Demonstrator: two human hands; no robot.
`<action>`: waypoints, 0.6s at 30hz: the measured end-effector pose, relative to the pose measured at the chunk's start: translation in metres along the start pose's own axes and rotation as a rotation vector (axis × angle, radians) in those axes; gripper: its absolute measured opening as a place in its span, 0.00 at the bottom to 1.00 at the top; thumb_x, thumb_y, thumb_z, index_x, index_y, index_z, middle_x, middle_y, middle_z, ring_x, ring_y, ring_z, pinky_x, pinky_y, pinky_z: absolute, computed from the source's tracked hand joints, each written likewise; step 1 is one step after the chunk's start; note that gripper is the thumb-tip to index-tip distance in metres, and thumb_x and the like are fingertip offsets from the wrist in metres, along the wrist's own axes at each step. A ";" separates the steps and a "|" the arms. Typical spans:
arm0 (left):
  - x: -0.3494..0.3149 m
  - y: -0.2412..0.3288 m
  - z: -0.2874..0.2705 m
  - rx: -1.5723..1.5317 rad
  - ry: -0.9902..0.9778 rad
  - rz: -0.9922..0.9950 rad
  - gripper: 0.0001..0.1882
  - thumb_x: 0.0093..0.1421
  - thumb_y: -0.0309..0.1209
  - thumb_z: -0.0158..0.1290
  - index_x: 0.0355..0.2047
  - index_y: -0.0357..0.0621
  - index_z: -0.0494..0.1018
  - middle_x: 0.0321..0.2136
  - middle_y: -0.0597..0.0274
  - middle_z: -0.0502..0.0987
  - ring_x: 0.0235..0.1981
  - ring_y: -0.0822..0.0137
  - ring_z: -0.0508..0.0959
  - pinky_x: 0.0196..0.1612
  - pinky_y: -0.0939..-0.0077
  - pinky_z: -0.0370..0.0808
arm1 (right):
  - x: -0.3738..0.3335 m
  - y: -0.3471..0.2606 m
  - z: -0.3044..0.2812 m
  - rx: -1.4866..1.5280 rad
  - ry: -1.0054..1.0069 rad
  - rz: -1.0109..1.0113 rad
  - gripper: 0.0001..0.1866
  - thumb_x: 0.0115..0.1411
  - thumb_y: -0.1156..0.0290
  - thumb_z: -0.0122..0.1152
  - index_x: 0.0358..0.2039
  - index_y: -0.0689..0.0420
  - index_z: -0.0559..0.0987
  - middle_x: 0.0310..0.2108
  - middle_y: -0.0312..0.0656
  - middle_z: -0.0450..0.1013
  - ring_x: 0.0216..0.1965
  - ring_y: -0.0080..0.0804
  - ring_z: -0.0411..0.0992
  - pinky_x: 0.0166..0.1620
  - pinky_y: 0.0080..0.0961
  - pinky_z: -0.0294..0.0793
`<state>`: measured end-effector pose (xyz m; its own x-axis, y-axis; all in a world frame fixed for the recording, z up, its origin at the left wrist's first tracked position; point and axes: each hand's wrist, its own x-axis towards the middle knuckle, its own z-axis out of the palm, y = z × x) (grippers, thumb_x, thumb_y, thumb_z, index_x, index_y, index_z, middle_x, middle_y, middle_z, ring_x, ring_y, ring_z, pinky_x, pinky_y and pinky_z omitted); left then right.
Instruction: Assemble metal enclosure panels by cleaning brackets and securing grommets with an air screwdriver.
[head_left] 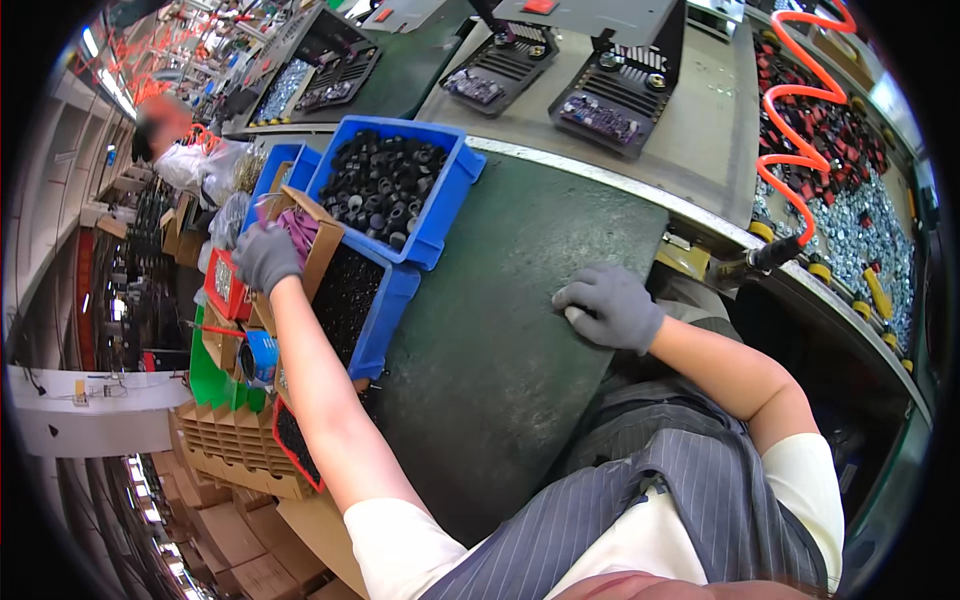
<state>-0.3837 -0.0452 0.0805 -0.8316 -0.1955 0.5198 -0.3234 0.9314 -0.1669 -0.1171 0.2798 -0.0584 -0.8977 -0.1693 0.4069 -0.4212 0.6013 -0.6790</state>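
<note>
Where the cardboard box (322, 259) holds a soft purple bundle (298, 230), left of centre, the left hand (268, 257), in matte grey fabric, bends over it; its fingertips are hidden, so I cannot tell its grip. Right of centre, the gloved right hand (610, 308) rests half open, fingers loosely curled, on the smooth, scuffed green bench (500, 330).

light: bright overall, ceiling lamps (117, 92) glowing at 10 o'clock | glare: soft sheen on green tabletop (560, 205), 1 o'clock from centre | shadow: deep at 4 o'clock | distortion: fisheye, straight edges bowing towards 3 and 9 o'clock, corners black | focus: mostly sharp; co-worker's head (165, 118) smeared, 10 o'clock
</note>
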 end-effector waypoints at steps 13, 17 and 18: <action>-0.207 0.057 -0.027 -1.232 -0.493 0.206 0.20 0.56 0.32 0.49 0.48 0.37 0.65 0.41 0.58 0.70 0.40 0.67 0.69 0.47 0.73 0.65 | -0.014 0.006 -0.014 0.118 -0.040 -0.050 0.08 0.51 0.69 0.52 0.32 0.53 0.76 0.30 0.41 0.72 0.36 0.40 0.69 0.39 0.35 0.69; -0.264 0.087 -0.023 -1.087 -0.481 0.406 0.17 0.55 0.30 0.50 0.44 0.38 0.67 0.37 0.53 0.72 0.38 0.60 0.72 0.44 0.69 0.68 | -0.039 0.010 -0.037 0.532 -0.168 0.020 0.12 0.54 0.65 0.53 0.36 0.58 0.76 0.33 0.46 0.74 0.36 0.41 0.72 0.41 0.32 0.70; -0.274 0.091 -0.027 -0.971 -0.338 0.542 0.16 0.55 0.30 0.50 0.43 0.39 0.68 0.37 0.51 0.72 0.38 0.57 0.73 0.43 0.68 0.68 | -0.052 0.010 -0.049 0.581 -0.209 0.029 0.12 0.55 0.65 0.54 0.36 0.58 0.76 0.31 0.46 0.74 0.36 0.40 0.73 0.40 0.31 0.70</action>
<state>-0.1728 0.1011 -0.0549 -0.8801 0.3656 0.3029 0.4728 0.7328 0.4894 -0.0677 0.3330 -0.0560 -0.8914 -0.3440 0.2950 -0.3453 0.0941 -0.9338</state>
